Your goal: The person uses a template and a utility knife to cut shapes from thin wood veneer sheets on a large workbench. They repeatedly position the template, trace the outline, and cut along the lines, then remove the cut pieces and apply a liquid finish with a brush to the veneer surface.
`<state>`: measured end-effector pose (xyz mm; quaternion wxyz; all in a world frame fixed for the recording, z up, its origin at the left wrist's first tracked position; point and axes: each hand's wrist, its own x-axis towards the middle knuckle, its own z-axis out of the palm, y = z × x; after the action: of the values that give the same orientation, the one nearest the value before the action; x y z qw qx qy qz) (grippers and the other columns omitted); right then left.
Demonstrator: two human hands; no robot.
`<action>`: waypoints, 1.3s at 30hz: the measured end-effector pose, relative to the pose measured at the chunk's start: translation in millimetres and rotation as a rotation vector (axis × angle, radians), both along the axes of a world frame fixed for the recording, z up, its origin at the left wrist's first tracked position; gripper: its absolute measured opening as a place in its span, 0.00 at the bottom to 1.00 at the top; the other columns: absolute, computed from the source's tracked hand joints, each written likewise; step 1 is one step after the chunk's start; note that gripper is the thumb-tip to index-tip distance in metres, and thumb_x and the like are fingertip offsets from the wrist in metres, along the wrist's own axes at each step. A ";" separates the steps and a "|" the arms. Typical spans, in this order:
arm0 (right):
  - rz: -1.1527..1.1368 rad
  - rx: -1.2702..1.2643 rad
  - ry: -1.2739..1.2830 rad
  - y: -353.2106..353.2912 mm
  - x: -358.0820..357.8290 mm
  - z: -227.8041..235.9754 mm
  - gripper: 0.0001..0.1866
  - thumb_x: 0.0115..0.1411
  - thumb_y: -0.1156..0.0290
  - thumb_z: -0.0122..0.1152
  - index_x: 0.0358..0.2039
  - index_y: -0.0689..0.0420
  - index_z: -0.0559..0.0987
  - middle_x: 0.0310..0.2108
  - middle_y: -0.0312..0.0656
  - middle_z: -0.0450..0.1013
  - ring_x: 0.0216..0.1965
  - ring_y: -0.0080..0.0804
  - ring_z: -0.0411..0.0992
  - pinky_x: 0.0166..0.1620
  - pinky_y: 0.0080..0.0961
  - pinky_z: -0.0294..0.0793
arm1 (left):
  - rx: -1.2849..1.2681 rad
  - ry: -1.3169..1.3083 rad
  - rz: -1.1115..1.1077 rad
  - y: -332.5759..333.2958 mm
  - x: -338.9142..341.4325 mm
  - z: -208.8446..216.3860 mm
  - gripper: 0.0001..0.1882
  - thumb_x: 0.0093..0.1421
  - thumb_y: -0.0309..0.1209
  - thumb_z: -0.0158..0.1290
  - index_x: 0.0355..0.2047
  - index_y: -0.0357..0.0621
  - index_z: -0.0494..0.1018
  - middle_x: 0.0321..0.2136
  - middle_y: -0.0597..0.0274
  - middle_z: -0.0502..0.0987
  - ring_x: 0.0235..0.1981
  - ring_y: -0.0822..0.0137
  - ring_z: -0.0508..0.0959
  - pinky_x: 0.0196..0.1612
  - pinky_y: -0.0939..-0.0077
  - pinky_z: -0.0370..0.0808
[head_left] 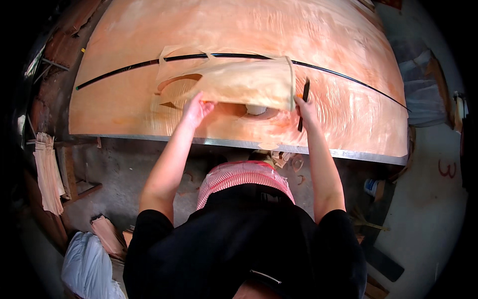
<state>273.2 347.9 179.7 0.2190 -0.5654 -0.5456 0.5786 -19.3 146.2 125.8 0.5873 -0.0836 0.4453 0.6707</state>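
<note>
A pale, thin wood veneer piece (249, 79) is raised a little at its near edge over a large veneer sheet (348, 114) on the table. My left hand (197, 109) pinches the near left part of that edge. At the near right corner, my right hand (306, 110) is closed on the piece and also has a narrow black flat tool (305, 92) in its grip; its exact kind is unclear. Under the raised edge, a white round object (256, 109) shows only in part. Farther back, a long black strip (343, 75) runs across the sheet, partly covered by veneer with curved cut-outs.
The table's metal-grey front edge (224, 143) lies just before my body. Veneer strips (48, 174) hang at the left, above a white sack (89, 266). Scraps (281, 158) lie on the floor under the table. A small tub (371, 187) stands at the right.
</note>
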 end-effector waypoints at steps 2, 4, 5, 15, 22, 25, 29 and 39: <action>-0.021 0.010 -0.135 -9.8 26.2 -34.7 0.12 0.48 0.64 0.56 0.17 0.57 0.69 0.10 0.29 0.59 0.10 0.16 0.54 0.13 0.15 0.52 | -0.066 -0.042 -0.084 -9.4 22.9 -27.9 0.15 0.58 0.35 0.41 0.40 0.37 0.60 0.30 0.51 0.72 0.28 0.62 0.76 0.25 0.80 0.75; -0.001 0.033 -0.225 -18.6 46.9 -61.6 0.12 0.47 0.63 0.56 0.18 0.58 0.70 0.10 0.30 0.60 0.09 0.17 0.56 0.13 0.16 0.52 | -0.088 -0.062 -0.124 -20.7 48.9 -41.7 0.16 0.58 0.37 0.41 0.41 0.37 0.59 0.31 0.50 0.72 0.28 0.61 0.76 0.24 0.80 0.75; 0.027 0.070 -0.274 -21.8 54.9 -72.1 0.12 0.47 0.64 0.56 0.18 0.59 0.70 0.10 0.30 0.60 0.09 0.18 0.56 0.13 0.16 0.52 | -0.135 -0.031 -0.218 -26.4 56.8 -51.6 0.18 0.58 0.39 0.40 0.40 0.36 0.61 0.30 0.52 0.73 0.28 0.63 0.77 0.24 0.81 0.74; -0.018 0.057 -0.294 -28.2 68.2 -112.9 0.12 0.48 0.65 0.55 0.17 0.60 0.70 0.10 0.34 0.63 0.10 0.20 0.60 0.15 0.19 0.57 | -0.099 1.051 -0.689 13.6 91.6 -15.0 0.17 0.55 0.40 0.44 0.37 0.38 0.68 0.31 0.56 0.73 0.29 0.66 0.74 0.30 0.76 0.70; 0.070 0.218 -0.453 -28.2 71.0 -100.8 0.13 0.48 0.62 0.55 0.20 0.61 0.70 0.11 0.37 0.65 0.13 0.27 0.63 0.18 0.23 0.60 | -0.108 2.067 -0.567 49.2 106.5 -33.9 0.26 0.51 0.40 0.47 0.49 0.45 0.60 0.53 0.58 0.55 0.56 0.63 0.52 0.56 0.60 0.48; 0.151 0.498 -0.641 -35.3 51.0 -66.9 0.14 0.48 0.61 0.55 0.24 0.60 0.71 0.14 0.41 0.68 0.16 0.35 0.67 0.21 0.29 0.64 | -0.174 2.089 -0.599 44.6 95.5 -39.4 0.29 0.51 0.43 0.46 0.52 0.45 0.56 0.55 0.59 0.52 0.57 0.63 0.50 0.58 0.60 0.43; 0.399 0.320 -0.391 -51.3 20.9 -42.3 0.09 0.51 0.67 0.49 0.28 0.60 0.71 0.23 0.50 0.69 0.27 0.41 0.70 0.30 0.32 0.67 | -0.515 2.097 -0.443 35.3 49.2 -49.8 0.29 0.52 0.42 0.43 0.53 0.44 0.54 0.55 0.59 0.52 0.57 0.61 0.50 0.58 0.59 0.41; 1.007 0.352 -0.345 -90.5 -104.6 -67.5 0.07 0.56 0.71 0.39 0.30 0.60 0.66 0.17 0.52 0.66 0.19 0.43 0.68 0.25 0.35 0.67 | -0.678 2.027 -0.300 26.3 23.4 -43.5 0.27 0.53 0.37 0.41 0.53 0.43 0.53 0.56 0.59 0.51 0.57 0.60 0.51 0.57 0.58 0.44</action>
<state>168.7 257.4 112.2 -0.0858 -0.2763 -0.8644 0.4113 4.1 172.5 82.3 -0.0323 0.4077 0.8924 0.1906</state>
